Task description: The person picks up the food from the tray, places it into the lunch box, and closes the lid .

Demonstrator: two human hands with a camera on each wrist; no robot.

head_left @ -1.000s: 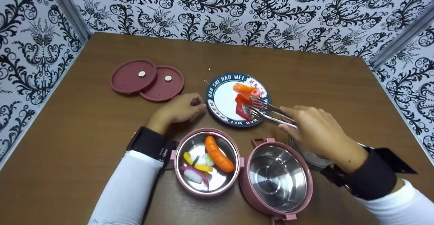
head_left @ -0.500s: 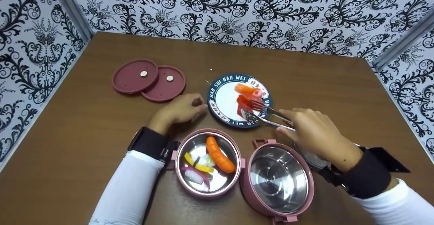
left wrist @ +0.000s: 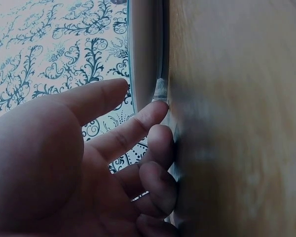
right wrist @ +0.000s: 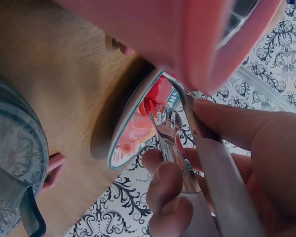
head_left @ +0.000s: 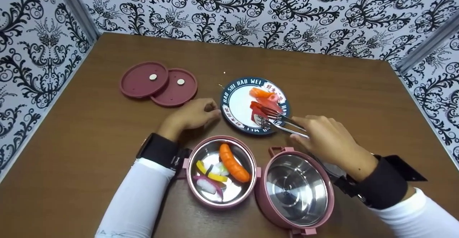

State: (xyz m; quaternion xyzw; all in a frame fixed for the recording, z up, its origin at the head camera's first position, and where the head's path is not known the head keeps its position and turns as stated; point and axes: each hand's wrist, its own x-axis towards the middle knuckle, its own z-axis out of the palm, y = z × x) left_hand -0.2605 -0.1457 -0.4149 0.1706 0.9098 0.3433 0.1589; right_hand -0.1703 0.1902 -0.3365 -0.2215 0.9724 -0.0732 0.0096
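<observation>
One right hand (head_left: 324, 137) grasping tongs (head_left: 287, 129), ends at red food (head_left: 255, 107) on plate (head_left: 237, 103), left hand (head_left: 193, 114) beside plate, fingers (left wrist: 160, 143) relaxed.

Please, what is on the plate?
On the plate lie an orange piece and pink and red pieces. The tongs cover part of them; what lies beneath their tips is hidden.

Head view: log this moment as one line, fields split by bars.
right hand: holds tongs, tips at red food piece on plate | left hand: rests on table beside plate | left pink pot: orange sausage-shaped piece inside
</observation>
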